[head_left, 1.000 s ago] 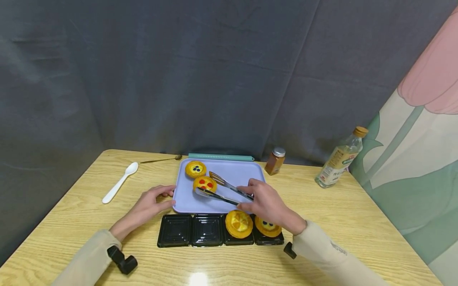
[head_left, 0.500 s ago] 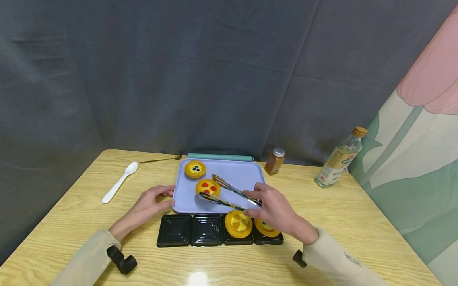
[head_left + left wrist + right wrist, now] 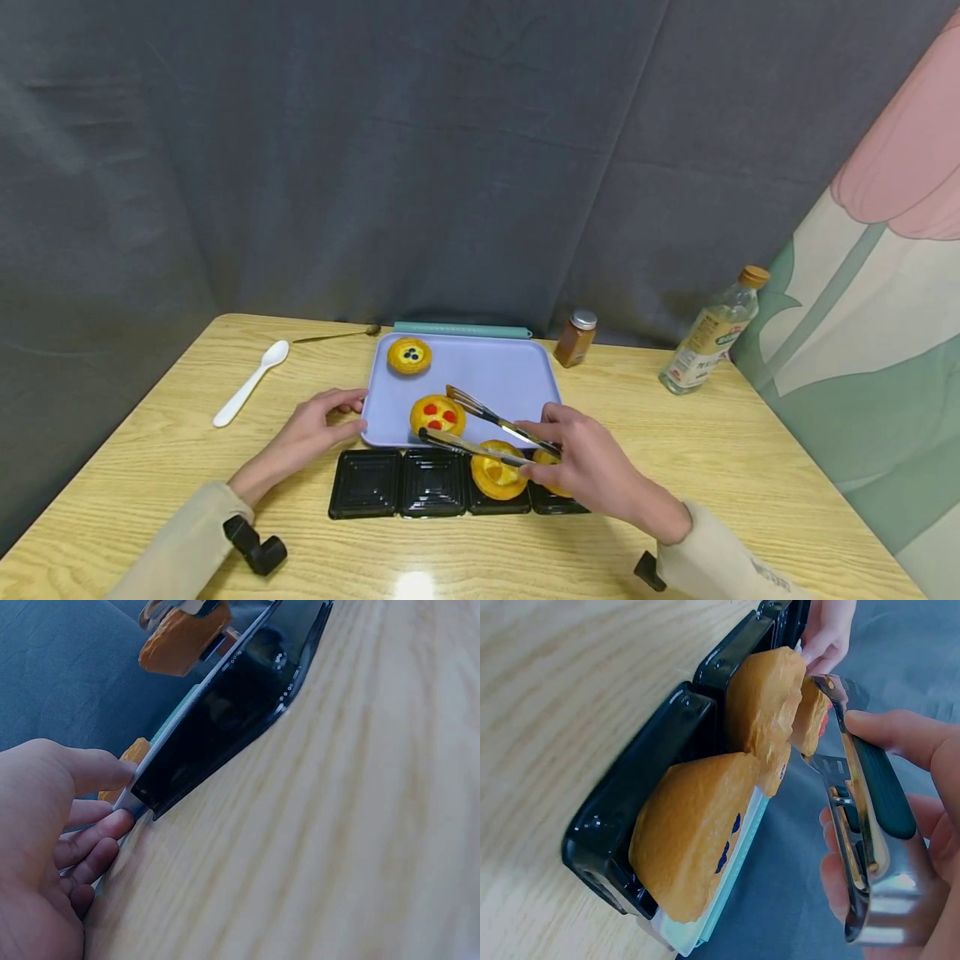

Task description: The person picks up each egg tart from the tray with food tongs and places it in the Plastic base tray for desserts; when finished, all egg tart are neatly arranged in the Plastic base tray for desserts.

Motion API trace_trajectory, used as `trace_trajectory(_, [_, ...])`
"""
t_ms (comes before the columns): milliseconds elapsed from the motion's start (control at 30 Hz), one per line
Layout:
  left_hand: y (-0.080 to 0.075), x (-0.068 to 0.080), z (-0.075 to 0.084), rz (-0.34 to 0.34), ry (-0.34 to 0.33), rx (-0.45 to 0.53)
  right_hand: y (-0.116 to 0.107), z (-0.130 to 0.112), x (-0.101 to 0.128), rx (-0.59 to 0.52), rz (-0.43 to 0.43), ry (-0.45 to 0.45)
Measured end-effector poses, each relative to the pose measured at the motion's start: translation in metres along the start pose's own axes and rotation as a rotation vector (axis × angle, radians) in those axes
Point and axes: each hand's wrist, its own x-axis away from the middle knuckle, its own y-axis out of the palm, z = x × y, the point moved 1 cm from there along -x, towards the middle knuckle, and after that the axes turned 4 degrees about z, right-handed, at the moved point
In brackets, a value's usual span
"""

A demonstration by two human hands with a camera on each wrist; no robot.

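My right hand (image 3: 592, 458) grips metal tongs (image 3: 883, 787) with dark green handle grips. The tongs' tips lie on either side of a tart with red berries (image 3: 435, 408), over the near edge of a lavender tray (image 3: 502, 375). My left hand (image 3: 315, 429) rests at the tray's left edge, its thumb and fingertips touching the rim. Another tart with blue berries (image 3: 408, 356) sits at the tray's back left. In front of the tray is a row of black plastic boxes (image 3: 366, 483); the two on the right hold a yellow-topped tart (image 3: 497, 479) and a blue-berry tart (image 3: 690, 825).
A white spoon (image 3: 251, 383) and a thin dark-tipped stick (image 3: 337, 336) lie left of the tray. Behind it runs a teal bar (image 3: 465, 330). A small brown jar (image 3: 576, 338) and a glass bottle (image 3: 712, 333) stand on the right.
My right hand and the tongs have moved toward me and slightly right. The red-berry tart has come with them, from mid-tray to over its near edge. My left hand has stayed put.
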Motion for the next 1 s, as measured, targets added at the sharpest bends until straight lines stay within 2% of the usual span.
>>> trace_trajectory(433, [0.001,0.0,0.0,0.003,0.01,0.006,-0.001,-0.006,0.02,0.013,-0.025,-0.011])
trace_trajectory(633, [0.0,0.0,-0.001,0.001,-0.005,0.004,-0.002,-0.008,0.025,0.012,-0.032,-0.035])
trace_trajectory(1000, [0.0,0.0,-0.003,-0.003,0.005,0.004,-0.001,-0.009,0.031,0.004,-0.043,-0.054])
